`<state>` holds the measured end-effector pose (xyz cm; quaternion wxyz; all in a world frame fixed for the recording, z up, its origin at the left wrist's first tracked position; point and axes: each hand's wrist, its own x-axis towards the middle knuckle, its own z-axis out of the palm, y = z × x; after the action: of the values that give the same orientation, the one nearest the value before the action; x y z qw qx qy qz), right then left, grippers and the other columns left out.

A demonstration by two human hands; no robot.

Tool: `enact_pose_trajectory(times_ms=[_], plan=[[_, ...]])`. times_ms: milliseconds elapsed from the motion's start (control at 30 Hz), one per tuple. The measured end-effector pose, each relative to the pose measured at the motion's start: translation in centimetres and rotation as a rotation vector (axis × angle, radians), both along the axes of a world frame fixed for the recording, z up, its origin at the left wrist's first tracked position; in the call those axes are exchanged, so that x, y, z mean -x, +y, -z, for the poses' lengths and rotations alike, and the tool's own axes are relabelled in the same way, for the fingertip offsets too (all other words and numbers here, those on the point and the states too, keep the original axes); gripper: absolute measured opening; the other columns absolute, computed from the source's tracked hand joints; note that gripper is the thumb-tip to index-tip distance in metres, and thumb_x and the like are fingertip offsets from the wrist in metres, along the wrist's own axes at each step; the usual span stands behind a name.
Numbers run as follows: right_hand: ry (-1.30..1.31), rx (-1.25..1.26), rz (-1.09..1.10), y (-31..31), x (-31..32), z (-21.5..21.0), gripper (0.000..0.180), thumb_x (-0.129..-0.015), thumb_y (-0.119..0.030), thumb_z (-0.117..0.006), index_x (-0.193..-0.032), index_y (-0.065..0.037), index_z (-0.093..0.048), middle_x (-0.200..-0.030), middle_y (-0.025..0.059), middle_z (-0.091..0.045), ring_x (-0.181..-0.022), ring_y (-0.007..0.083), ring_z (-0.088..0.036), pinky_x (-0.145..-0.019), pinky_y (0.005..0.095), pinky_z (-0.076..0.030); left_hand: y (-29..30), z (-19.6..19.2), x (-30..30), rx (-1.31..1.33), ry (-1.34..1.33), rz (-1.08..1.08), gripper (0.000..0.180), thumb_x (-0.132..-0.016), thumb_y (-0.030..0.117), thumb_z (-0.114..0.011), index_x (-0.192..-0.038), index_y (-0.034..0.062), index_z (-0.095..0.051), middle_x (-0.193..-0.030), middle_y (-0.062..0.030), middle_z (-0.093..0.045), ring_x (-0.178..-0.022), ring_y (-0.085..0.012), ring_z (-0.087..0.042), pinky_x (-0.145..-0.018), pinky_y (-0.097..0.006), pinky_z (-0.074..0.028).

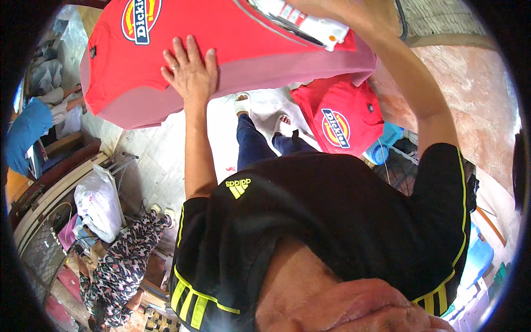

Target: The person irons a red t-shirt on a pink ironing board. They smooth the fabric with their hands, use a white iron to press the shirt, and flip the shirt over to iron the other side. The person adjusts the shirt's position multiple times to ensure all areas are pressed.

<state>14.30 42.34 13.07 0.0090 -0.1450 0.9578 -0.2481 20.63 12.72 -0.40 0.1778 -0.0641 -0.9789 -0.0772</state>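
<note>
A red T-shirt (243,44) with a round printed badge lies spread over a long padded surface covered in mauve cloth (149,108). My left hand (192,72) rests flat on the shirt near its close edge, fingers spread, holding nothing. At the top edge of the view my right hand (323,8) reaches over a glossy white and dark thing (310,26) with red patches, whose kind I cannot make out. The right fingers are mostly cut off, so their grip is hidden. A second red T-shirt (337,119) with the same badge hangs or lies just below the surface, to the right.
Blue plastic containers (379,150) stand beside the second shirt. At the left are a filled white plastic bag (99,202), a person in patterned clothes (130,265) and another person in blue (26,133). A pinkish stone surface (459,94) spans the right.
</note>
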Motion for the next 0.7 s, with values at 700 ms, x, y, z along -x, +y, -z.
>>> enact_pose_trajectory(times_ms=[700], plan=[[-0.22, -0.174, -0.338, 5.2, -3.8, -0.1, 0.04, -0.099, -0.037, -0.06, -0.121, -0.004, -0.053, -0.106, 0.0152, -0.063, -0.098, 0.0344, -0.058, -0.086, 0.0419, -0.048, -4.3, 1.2, -1.1, -0.172, 0.134, -0.201, 0.058, -0.101, 0.041, -0.042, -0.147, 0.0042, -0.047, -0.156, -0.0239, -0.035, -0.146, -0.0475, -0.027, -0.116, -0.059, -0.021]])
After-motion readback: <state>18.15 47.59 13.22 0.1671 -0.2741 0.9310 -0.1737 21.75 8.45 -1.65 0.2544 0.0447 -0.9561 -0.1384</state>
